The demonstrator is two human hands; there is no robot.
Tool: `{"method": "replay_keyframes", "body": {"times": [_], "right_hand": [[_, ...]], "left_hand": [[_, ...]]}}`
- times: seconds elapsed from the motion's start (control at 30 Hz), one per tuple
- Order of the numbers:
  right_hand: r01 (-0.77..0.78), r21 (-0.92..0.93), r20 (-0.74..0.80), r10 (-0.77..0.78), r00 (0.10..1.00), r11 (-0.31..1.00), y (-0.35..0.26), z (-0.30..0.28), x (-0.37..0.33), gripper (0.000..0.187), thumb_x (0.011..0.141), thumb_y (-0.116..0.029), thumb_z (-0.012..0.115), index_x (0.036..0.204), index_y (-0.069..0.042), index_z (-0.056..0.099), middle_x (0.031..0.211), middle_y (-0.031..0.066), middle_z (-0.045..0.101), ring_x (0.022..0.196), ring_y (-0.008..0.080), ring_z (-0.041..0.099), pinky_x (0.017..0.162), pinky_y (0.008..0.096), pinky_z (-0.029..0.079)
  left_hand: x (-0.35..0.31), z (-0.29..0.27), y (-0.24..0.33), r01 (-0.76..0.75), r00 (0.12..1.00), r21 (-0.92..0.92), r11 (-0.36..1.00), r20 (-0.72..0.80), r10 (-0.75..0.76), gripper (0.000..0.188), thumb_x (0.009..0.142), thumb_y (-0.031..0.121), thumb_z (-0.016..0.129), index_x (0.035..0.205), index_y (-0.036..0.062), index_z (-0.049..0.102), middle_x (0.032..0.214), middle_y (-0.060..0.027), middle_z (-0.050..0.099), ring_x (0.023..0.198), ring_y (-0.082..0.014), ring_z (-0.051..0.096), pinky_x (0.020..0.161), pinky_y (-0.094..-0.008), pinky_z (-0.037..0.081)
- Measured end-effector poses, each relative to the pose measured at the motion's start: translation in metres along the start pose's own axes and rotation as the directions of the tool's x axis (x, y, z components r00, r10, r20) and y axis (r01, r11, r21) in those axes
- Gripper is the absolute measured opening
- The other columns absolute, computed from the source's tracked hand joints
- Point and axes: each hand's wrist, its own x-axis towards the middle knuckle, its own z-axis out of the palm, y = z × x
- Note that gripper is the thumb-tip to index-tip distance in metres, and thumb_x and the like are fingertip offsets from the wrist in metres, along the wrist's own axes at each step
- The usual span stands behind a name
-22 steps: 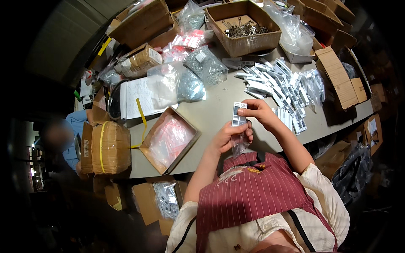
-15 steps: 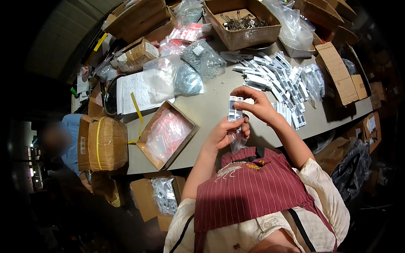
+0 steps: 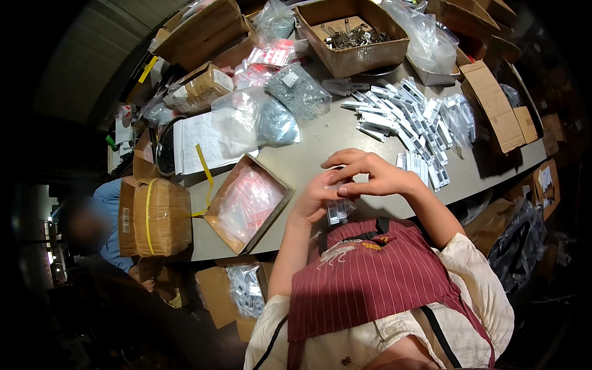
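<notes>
At the table's near edge, my left hand is closed on a small clear plastic bag. In the bag sits a grey-and-white rectangular part, its lower end showing below my fingers. My right hand reaches over from the right, thumb and fingers bent together at the bag's top, beside my left fingertips. The overlapping fingers partly hide the bag's mouth. To the right lies a heap of similar grey-and-white parts, with a short row of them near my right wrist.
An open carton of clear, red-marked bags stands left of my hands. Farther back are bags of small metal pieces, written sheets and a box of metal parts. A person in blue is beside a strapped carton.
The part has gone from upright above my left hand to down inside the bag, near my apron. My right hand has come lower, to the bag's top.
</notes>
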Motion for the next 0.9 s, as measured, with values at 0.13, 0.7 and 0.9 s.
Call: {"method": "replay_keyframes", "body": {"times": [0.13, 0.7, 0.9], "right_hand": [[0.023, -0.038, -0.073, -0.026, 0.997, 0.999, 0.000, 0.000, -0.003, 0.020, 0.084, -0.014, 0.073, 0.100, -0.002, 0.072, 0.125, 0.0136, 0.066, 0.102, 0.0288, 0.065, 0.086, 0.0380, 0.053], [-0.170, 0.069, -0.459, 0.182, 0.869, 0.983, -0.013, 0.014, -0.012, 0.015, 0.087, -0.011, 0.072, 0.097, 0.000, 0.069, 0.092, 0.0106, 0.069, 0.083, 0.0220, 0.069, 0.074, 0.0322, 0.055], [-0.094, -0.103, -0.418, 0.042, 0.907, 0.990, -0.017, 0.022, -0.007, 0.017, 0.091, -0.008, 0.071, 0.104, 0.001, 0.064, 0.095, 0.0113, 0.065, 0.092, 0.0239, 0.065, 0.081, 0.0335, 0.053]], "left_hand": [[-0.006, 0.012, 0.011, 0.051, 0.998, 0.147, 0.988, 0.024, -0.055, 0.051, 0.075, 0.007, 0.073, 0.123, -0.0029, 0.057, 0.109, -0.0096, 0.064, 0.100, -0.0204, 0.065, 0.093, -0.0318, 0.050], [-0.007, 0.018, -0.011, -0.432, 0.666, 0.499, 0.751, -0.385, 0.639, 0.012, 0.096, 0.004, 0.063, 0.105, -0.0046, 0.065, 0.097, -0.0084, 0.070, 0.090, -0.0155, 0.068, 0.082, -0.0306, 0.057], [-0.015, 0.031, -0.007, -0.250, 0.625, 0.805, 0.538, -0.290, 0.725, 0.010, 0.091, 0.006, 0.067, 0.097, -0.0031, 0.066, 0.089, -0.0062, 0.070, 0.084, -0.0136, 0.067, 0.079, -0.0293, 0.054]]}}
